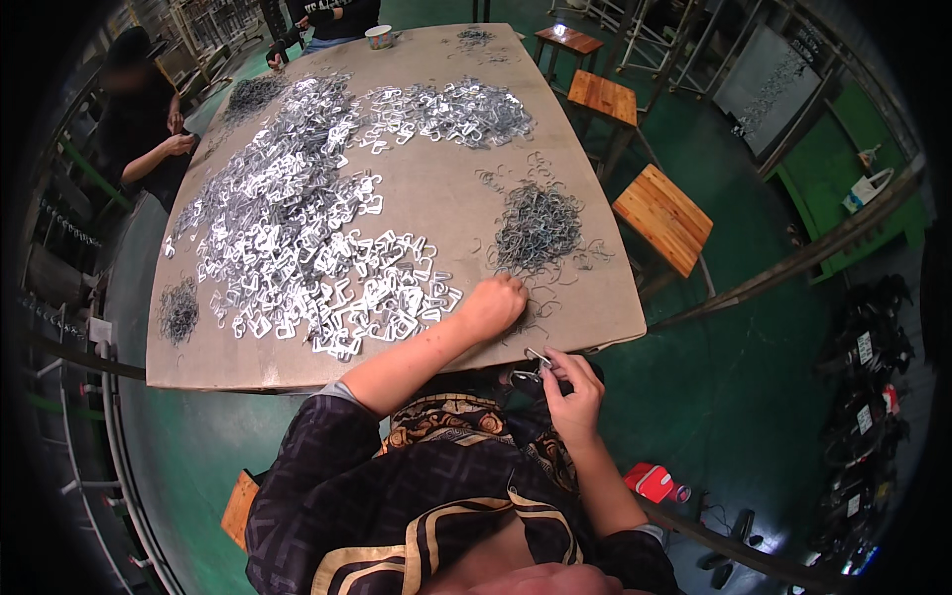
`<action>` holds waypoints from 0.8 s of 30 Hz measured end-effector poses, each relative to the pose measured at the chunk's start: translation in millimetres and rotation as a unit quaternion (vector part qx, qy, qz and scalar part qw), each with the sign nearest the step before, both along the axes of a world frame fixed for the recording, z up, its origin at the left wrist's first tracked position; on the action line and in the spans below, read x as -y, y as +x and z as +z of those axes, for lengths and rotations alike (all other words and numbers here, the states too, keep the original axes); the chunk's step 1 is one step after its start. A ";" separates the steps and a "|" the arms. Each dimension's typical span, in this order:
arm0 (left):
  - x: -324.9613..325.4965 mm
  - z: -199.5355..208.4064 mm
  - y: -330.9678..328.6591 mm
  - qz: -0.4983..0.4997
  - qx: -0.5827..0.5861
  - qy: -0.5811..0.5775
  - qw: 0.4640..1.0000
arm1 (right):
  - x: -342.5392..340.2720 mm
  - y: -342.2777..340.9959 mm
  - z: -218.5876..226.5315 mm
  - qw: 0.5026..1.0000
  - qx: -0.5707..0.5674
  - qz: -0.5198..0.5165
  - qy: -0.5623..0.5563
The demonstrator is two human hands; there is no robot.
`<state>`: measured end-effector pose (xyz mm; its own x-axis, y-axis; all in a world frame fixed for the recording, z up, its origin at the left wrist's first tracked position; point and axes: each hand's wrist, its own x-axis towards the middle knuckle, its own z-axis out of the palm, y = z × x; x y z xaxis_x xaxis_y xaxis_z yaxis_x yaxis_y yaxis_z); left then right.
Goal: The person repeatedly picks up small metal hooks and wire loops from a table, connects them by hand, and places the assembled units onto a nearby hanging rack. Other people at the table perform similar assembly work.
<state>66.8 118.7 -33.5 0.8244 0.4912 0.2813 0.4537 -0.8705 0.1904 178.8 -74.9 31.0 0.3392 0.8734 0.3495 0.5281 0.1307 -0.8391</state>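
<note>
My left hand [496,305] rests low over the tabletop with its fingers curled together, at the near edge of a pile of thin dark C-shaped wire pieces [538,226]. Whatever those fingers pinch is hidden. Just off the table's front edge, my right hand [575,399] pinches a small silver metal clip [536,354] between thumb and fingers. Left of my forearm spreads a large heap of shiny silver bent-metal clips [297,218], reaching close to the left wrist.
The brown-covered table [431,203] also carries smaller wire piles [178,311] and a bowl [378,38]. One person [139,109] works at the left side, another [337,20] at the far end. Wooden stools [662,216] line the right. A red box [650,483] lies beside my right arm.
</note>
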 end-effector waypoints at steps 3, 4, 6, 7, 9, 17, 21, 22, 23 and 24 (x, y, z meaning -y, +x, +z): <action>3.9 26.8 -8.5 0.079 0.078 -0.060 0.992 | -0.8 -1.0 -1.3 0.999 -0.048 -0.001 -0.018; 6.2 37.8 -17.2 0.118 0.112 -0.077 0.984 | -1.2 -2.3 -2.7 0.998 -0.059 -0.001 -0.014; 1.3 18.1 -38.6 0.195 0.149 -0.019 0.969 | -1.3 -4.4 -6.1 0.997 -0.071 0.002 -0.013; 1.7 8.3 -51.6 0.236 0.168 0.013 0.957 | -1.2 -5.7 -7.9 0.997 -0.071 0.007 -0.014; 13.7 -3.4 -64.8 0.253 0.135 -0.032 0.957 | -1.5 -6.5 -10.4 0.997 -0.073 0.013 -0.013; 57.3 -12.9 -56.8 0.155 0.292 -0.217 0.918 | -5.0 -14.7 -13.6 0.997 -0.066 0.043 -0.026; 61.2 18.6 -66.7 0.098 0.362 -0.307 0.875 | -6.3 -19.6 -12.3 0.995 -0.083 0.038 -0.028; 68.1 29.7 -70.1 0.110 0.372 -0.390 0.835 | -6.5 -20.4 -14.1 0.995 -0.088 0.045 -0.030; 75.3 41.2 -72.1 0.086 0.374 -0.455 0.804 | -6.7 -21.9 -12.7 0.995 -0.089 0.044 -0.030; 82.9 52.0 -74.0 0.062 0.373 -0.517 0.768 | -6.7 -23.7 -10.3 0.995 -0.089 0.043 -0.030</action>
